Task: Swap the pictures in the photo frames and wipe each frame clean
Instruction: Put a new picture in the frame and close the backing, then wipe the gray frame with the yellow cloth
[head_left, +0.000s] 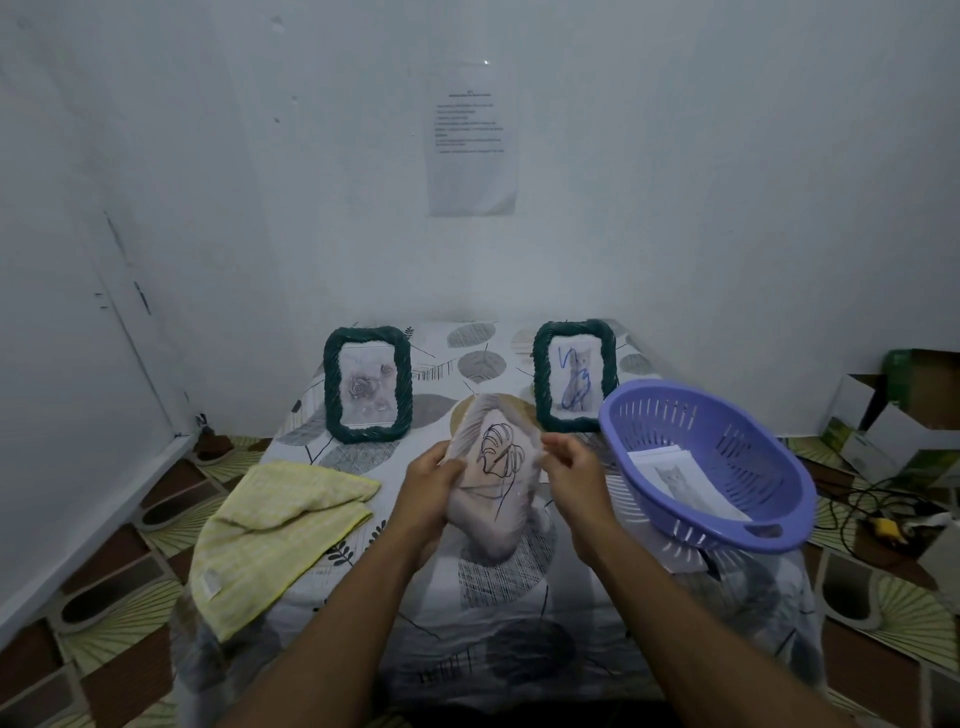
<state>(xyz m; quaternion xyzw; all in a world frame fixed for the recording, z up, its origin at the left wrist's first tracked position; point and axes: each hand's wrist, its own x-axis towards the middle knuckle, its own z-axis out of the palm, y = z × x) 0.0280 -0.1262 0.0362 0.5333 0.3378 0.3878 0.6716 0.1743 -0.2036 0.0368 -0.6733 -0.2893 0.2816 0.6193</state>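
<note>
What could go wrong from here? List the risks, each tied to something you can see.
1. The left hand and right hand pinch the line-drawing picture by its edges, and it bows between them; it might crease or tear.
2. The purple basket looks tilted near the right edge of the table; a nudge could tip it off.
3. The yellow cloth drapes over the left edge and may slide down.

On the table (410, 613), two frames stand behind (cloth (275, 525) left, basket (706, 467) right).
</note>
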